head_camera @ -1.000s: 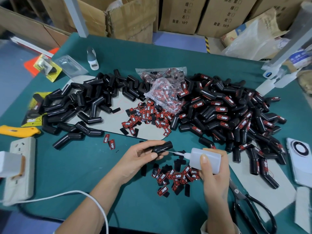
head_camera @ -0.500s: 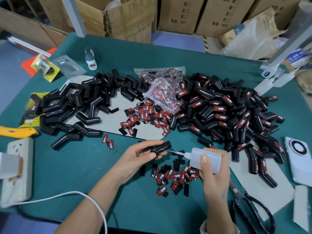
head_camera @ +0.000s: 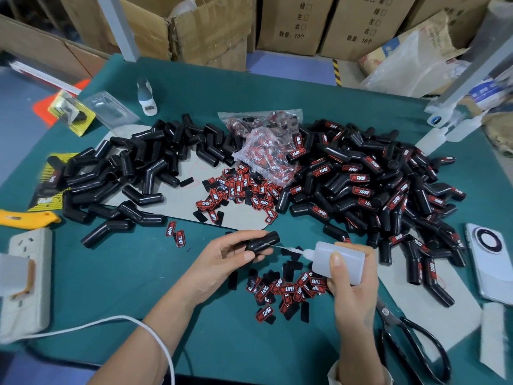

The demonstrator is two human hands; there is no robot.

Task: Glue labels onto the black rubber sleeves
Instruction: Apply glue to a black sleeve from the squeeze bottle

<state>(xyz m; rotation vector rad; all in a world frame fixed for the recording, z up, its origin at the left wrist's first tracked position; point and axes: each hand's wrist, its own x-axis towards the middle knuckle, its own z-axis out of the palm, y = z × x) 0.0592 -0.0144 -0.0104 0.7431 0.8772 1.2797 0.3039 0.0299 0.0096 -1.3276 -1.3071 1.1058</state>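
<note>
Green matte surface (head_camera: 116, 273) was crowded up top but open near the front edge. Left hand (head_camera: 222, 262) gripped a glossy bent rubber sleeve (head_camera: 262, 241) (over loose labels (head_camera: 288, 289)); right hand (head_camera: 352, 284) squeezed the translucent glue bottle (head_camera: 340, 261), needle tip touching it.

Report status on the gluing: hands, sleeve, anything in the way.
Left hand grips black sleeve. Right hand holds glue bottle, needle tip on the sleeve. Loose labels lie below; nothing blocking.
</note>
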